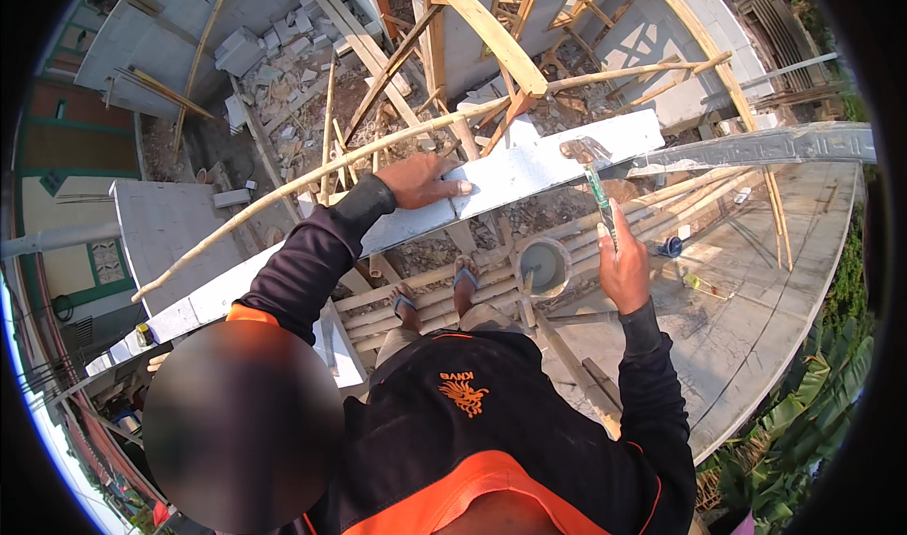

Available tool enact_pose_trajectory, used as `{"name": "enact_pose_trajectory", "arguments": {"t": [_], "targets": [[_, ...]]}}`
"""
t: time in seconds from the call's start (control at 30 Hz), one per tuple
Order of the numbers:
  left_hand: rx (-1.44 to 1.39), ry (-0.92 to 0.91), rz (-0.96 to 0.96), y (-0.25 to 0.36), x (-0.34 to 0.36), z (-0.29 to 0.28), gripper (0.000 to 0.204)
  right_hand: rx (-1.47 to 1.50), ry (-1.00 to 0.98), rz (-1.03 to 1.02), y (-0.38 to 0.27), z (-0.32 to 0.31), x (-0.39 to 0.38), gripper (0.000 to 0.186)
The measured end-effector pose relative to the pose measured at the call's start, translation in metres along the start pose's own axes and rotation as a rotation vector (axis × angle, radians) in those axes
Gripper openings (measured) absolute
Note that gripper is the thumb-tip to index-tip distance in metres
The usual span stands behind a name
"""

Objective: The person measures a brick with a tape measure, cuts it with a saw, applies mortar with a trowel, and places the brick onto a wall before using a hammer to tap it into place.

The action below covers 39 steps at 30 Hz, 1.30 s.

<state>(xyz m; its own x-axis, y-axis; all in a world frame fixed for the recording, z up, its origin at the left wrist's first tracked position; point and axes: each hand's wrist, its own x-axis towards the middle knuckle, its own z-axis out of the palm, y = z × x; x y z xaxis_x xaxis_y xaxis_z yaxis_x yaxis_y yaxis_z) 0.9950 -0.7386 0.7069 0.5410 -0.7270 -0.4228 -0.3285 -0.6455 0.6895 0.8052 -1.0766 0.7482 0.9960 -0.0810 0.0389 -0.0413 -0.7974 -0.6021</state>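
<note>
A long row of white blocks [539, 171] runs diagonally along the wall top in front of me. My left hand [420, 181] grips a white block near the middle of the row, fingers bent toward its far side and thumb on its face. My right hand [622, 256] is closed round the green handle of a hammer [584, 150], whose metal head is over the right part of the blocks. A small yellow tool, perhaps a tape measure [145, 336], sits toward the row's left end.
Bamboo poles [406, 318] lie under my sandalled feet, beside a bucket [553, 267]. A long bamboo pole [241, 220] crosses beyond the blocks, with timber props [477, 34] behind. Rubble [283, 63] covers ground below. A concrete slab [765, 299] is at right, a grey beam [756, 145] above it.
</note>
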Motion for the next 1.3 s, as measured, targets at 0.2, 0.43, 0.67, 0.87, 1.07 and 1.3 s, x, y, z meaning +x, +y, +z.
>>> {"name": "enact_pose_trajectory", "arguments": {"t": [0.2, 0.43, 0.67, 0.87, 1.07, 1.3], "targets": [[-0.007, 0.025, 0.035, -0.003, 0.002, 0.003, 0.074, -0.018, 0.030, -0.045, 0.008, 0.000, -0.005, 0.047], [-0.055, -0.003, 0.006, -0.011, 0.004, 0.008, 0.078, 0.151, -0.274, 0.222, 0.014, 0.040, -0.079, 0.029], [-0.142, -0.156, -0.009, -0.015, 0.018, -0.008, 0.088, 1.588, -0.245, 1.483, -0.033, 0.130, -0.104, 0.026], [-0.400, -0.407, -0.043, -0.020, 0.028, -0.015, 0.094, 1.841, -0.157, 1.452, -0.085, 0.170, -0.083, 0.024], [-0.484, -0.331, -0.115, -0.020, 0.020, -0.010, 0.095, 1.919, -0.015, 1.260, -0.122, 0.207, -0.069, 0.030], [-0.516, -0.342, -0.142, -0.032, 0.021, -0.008, 0.083, 1.913, 0.388, 1.330, -0.152, 0.234, -0.070, 0.031]]}}
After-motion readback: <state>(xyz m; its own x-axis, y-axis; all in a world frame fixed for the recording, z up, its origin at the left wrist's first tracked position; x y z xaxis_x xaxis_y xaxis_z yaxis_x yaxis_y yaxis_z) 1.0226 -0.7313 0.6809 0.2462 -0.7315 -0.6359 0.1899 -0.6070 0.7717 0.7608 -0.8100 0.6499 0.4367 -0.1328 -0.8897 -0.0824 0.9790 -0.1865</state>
